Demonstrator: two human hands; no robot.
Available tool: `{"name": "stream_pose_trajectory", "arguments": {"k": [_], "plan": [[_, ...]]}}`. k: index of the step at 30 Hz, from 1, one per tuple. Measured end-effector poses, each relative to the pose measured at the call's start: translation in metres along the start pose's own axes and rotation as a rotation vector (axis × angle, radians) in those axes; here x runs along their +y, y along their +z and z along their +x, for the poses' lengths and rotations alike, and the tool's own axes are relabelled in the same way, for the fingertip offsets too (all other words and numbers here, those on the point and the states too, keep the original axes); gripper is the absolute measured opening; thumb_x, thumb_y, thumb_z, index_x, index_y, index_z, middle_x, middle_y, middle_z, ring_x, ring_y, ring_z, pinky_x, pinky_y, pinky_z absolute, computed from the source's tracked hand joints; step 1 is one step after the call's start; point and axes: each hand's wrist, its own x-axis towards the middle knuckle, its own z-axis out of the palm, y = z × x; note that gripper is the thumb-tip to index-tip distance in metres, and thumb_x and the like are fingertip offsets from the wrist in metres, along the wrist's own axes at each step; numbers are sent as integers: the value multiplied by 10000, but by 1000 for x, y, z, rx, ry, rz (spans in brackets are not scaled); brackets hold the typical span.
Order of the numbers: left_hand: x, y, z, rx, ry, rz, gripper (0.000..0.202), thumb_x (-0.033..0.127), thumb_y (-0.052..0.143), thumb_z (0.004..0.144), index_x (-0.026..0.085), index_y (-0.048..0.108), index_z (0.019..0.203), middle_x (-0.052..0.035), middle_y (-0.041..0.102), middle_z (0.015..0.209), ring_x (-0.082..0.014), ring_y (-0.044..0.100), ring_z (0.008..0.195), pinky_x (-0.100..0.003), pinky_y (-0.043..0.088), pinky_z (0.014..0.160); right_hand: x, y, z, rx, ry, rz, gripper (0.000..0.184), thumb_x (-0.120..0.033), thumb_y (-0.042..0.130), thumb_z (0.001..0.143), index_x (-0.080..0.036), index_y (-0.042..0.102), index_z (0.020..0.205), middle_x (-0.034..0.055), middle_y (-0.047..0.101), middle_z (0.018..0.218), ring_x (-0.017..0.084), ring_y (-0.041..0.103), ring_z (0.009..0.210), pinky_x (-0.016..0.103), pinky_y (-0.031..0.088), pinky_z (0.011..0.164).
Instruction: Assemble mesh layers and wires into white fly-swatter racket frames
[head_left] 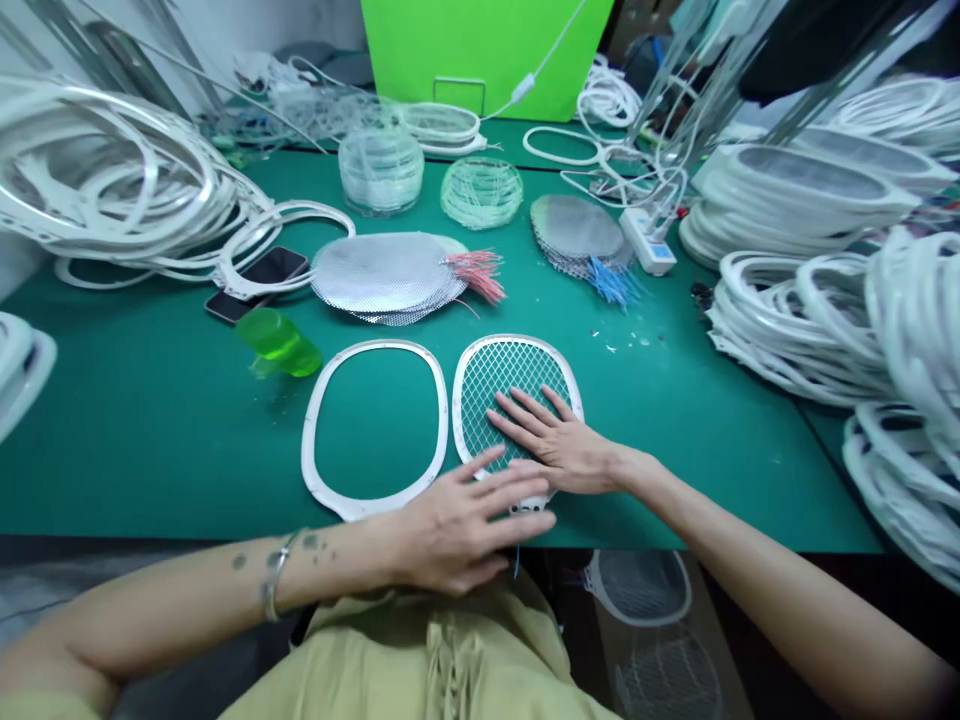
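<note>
The left hand [465, 530] is lying over the lower rim of a white plastic electric-swatter frame [517, 375], its fingers [517, 490] spread flat and holding nothing. The right hand [559, 445] is resting palm-down on that frame's wire mesh, its fingers [517, 425] splayed open, also not gripping. The swatter frame is lying flat on the green counter [150, 430], just beside an empty oval plastic frame [309, 450]. Farther up, a translucent green bottle [279, 342] is lying on its side near a smartphone [259, 283]. Beyond them, a stack of mesh sheets with pink wires [386, 275] and a stack of mesh sheets with blue wires [577, 235] are sitting near a power strip [645, 240]. Piles of white frames [795, 330] are rising along the right side, and a heap of white frames [112, 180] is filling the left.
</note>
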Motion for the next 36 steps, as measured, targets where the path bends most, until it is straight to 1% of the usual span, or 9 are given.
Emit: {"name": "stream_pose_trajectory", "arguments": {"k": [4, 12, 18, 21, 24, 27, 30, 34, 36], "plan": [[14, 36, -18, 16, -19, 32, 414, 126, 332, 981, 195, 573, 1310, -103, 564, 1341, -207, 448, 1328, -396, 279, 1170, 0, -9, 1, -93, 9, 13, 826, -583, 547, 851, -306, 135, 1511, 6, 59, 1571, 280, 42, 1452, 518, -101, 1136], [15, 57, -15, 194, 24, 236, 345, 97, 425, 959, 172, 629, 1226, -108, 661, 1209, -206, 547, 1237, -360, 386, 1111, 0, -10, 0, -122, -16, -47, 978, -692, 546, 782, -272, 66, 1524, 36, -20, 1579, 310, -6, 1452, 514, -158, 1113], [16, 71, 2, 590, 97, 278, 222, 58, 490, 891, 148, 671, 982, -58, 759, 937, -170, 709, 956, -327, 519, 971, 2, -4, 2, -148, -20, -162, 1003, -754, 454, 789, -237, 16, 1528, 87, -49, 1586, 333, -26, 1451, 571, -130, 1107], [15, 76, 3, 586, -12, 245, 234, 27, 468, 855, 160, 653, 907, -24, 760, 873, -140, 712, 932, -279, 522, 954, 3, 0, 2, -138, -22, -203, 1033, -791, 423, 771, -229, 3, 1528, 107, -50, 1587, 355, -29, 1447, 599, -122, 1100], [15, 79, -4, 550, 82, 351, 240, 39, 463, 854, 137, 659, 951, -57, 759, 906, -173, 709, 951, -309, 518, 971, 3, 1, 2, -143, -3, -213, 1057, -794, 449, 753, -230, 4, 1528, 108, -53, 1586, 345, -39, 1449, 602, -117, 1100], [17, 64, -9, 402, 189, 322, 237, 103, 467, 893, 135, 661, 1026, -93, 746, 1001, -195, 698, 990, -331, 487, 1014, 0, -2, 3, -152, 14, -214, 1078, -781, 496, 735, -228, 15, 1526, 111, -47, 1583, 334, -47, 1450, 607, -113, 1099], [17, 25, -5, 190, 90, 29, 327, 318, 544, 920, 191, 600, 1216, -43, 738, 1052, -152, 693, 1001, -223, 485, 988, -5, -8, 2, -181, 12, -178, 1108, -786, 517, 712, -217, 20, 1522, 136, -14, 1575, 360, -16, 1444, 651, -68, 1092], [-5, -10, 6, 307, -214, 261, 445, 392, 541, 922, 194, 547, 1320, -61, 601, 1315, -235, 560, 1225, -322, 433, 1065, -5, -14, 0, -222, -47, -106, 1049, -728, 548, 731, -217, 85, 1521, 157, 52, 1561, 389, 58, 1430, 691, 72, 1086], [-31, -7, 9, 347, -202, 512, 548, 429, 545, 913, 163, 479, 1388, -86, 516, 1391, -278, 520, 1260, -370, 434, 1067, 3, -27, 6, -212, -100, -72, 910, -638, 625, 729, -242, 305, 1484, 163, 211, 1539, 380, 214, 1406, 618, 232, 1093]]}}
